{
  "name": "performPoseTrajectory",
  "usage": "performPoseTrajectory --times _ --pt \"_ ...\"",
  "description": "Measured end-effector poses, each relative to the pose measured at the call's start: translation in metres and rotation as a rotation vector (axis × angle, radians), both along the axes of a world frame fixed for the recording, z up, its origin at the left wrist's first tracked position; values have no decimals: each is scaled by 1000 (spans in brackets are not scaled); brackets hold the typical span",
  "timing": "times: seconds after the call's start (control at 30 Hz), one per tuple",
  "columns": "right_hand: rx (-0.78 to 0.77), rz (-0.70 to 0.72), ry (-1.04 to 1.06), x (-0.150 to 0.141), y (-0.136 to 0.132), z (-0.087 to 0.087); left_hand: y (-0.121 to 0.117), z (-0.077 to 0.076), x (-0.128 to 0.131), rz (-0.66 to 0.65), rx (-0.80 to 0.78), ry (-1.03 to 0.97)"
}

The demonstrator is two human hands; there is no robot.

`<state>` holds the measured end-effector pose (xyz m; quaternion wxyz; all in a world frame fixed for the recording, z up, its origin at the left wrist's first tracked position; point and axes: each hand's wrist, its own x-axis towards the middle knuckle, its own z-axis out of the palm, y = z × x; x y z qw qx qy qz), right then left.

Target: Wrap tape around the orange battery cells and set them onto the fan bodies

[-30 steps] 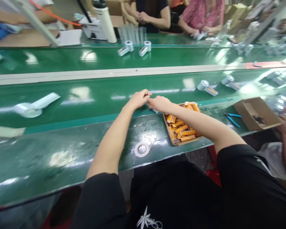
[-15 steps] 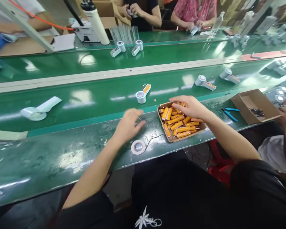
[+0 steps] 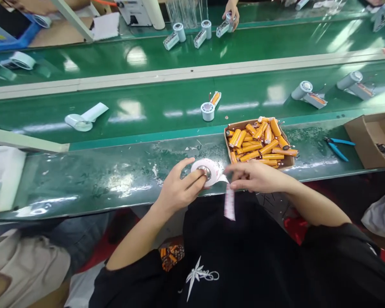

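A roll of white tape is held up off the bench edge by my left hand, whose fingers reach into its core. From the roll a loose strip of tape runs to the right and hangs down over my black shirt. My right hand pinches this strip between thumb and fingers near the roll. Just beyond my right hand stands a cardboard box heaped with orange battery cells.
On the green belt ahead lie a white housing with a handle, more such units to the right, and a white shell to the left. Blue-handled pliers and another cardboard box sit right. A co-worker's hand grips a unit across the line.
My left hand has taken up the tape roll from the bench. My right hand has left the battery box and now holds the tape strip. The view has shifted.
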<state>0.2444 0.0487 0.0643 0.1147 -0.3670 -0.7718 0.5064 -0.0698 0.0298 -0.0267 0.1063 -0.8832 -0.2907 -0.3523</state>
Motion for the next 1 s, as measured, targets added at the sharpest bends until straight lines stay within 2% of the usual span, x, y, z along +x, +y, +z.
performPoseTrajectory --times 0.07,0.13,0.2,0.3,0.37,0.4,0.5,0.57,0.63,0.7,0.8,0.83,0.9,1.0 --pt "-68 220 23 2 -1 5 -1 4 -4 32 -23 1" --pt "-110 322 59 13 -7 7 -4 1 -9 89 -68 -7" --pt "-87 230 37 21 -14 3 -9 -4 -9 135 -89 -25" --pt "26 -74 -37 15 -18 -8 -18 -13 1 104 -43 -39" --pt "90 -127 -76 3 -18 -14 -21 -16 9 54 -40 -42" --pt "120 -78 -87 -2 -19 -16 -22 -18 12 33 -58 -45" --pt "145 191 -38 -8 -22 -11 -19 -23 12 1 -128 -66" --pt "57 359 -12 -1 -24 -3 -16 -27 6 -8 -125 -89" --pt "-5 438 -96 11 -20 3 -15 -30 0 -4 -97 -104" --pt "143 309 -264 22 -8 4 -16 -30 -4 5 -67 -121" --pt "596 -60 -500 28 23 -6 -20 -29 -3 25 -44 -159" --pt "707 -126 -555 26 34 -11 -21 -28 -1 33 -46 -169" --pt "820 -141 -643 22 52 -22 -23 -29 3 40 -67 -174" --pt "882 -137 -697 18 66 -33 -25 -31 9 21 -113 -168"
